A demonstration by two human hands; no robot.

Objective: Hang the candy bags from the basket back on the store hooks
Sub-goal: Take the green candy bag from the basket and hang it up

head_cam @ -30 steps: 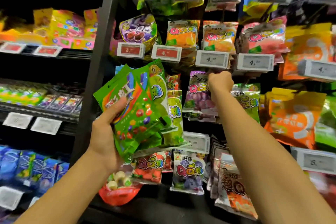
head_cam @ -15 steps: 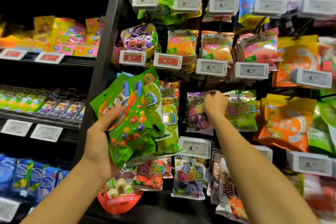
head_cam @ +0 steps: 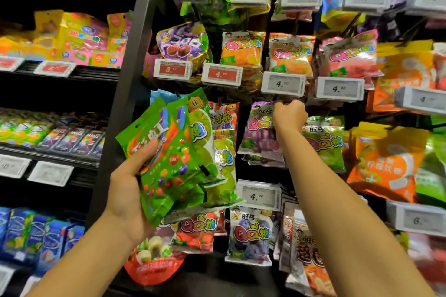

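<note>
Right hand hides top of purple candy bag; hook not seen; far right bags blurry; both elbows cut off

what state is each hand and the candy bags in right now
left hand: grips a fanned stack of bags, thumb across the front
green candy bags: held, tilted, off any hook
right hand: curled at the top of the purple grape bag
purple grape bag: at the hook under the 4.20 price tag; whether it is fully on cannot be told
green QQ bag: hanging, beside the purple one
</note>
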